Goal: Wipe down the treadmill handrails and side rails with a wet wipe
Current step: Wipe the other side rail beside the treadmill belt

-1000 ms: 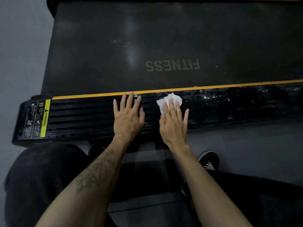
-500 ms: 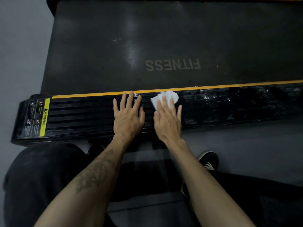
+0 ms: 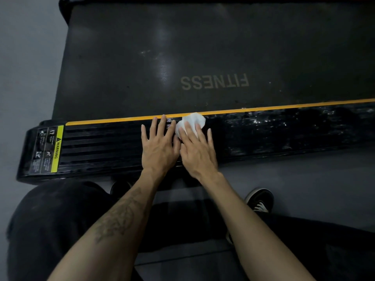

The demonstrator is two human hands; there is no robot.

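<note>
On the treadmill's black side rail [image 3: 105,147], the left hand [image 3: 159,151] lies flat, fingers straight; the right hand [image 3: 197,153] presses a white wipe [image 3: 192,120] with straight fingers

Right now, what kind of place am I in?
Probably a gym or home workout room. You are crouched beside a treadmill: its dark belt is printed FITNESS, the ribbed black side rail carries a yellow warning label, and the floor is plain grey.

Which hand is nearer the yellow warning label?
Left. The left hand rests flat on the side rail, right of the warning label; the right hand lies farther right, pressing the wet wipe.
</note>
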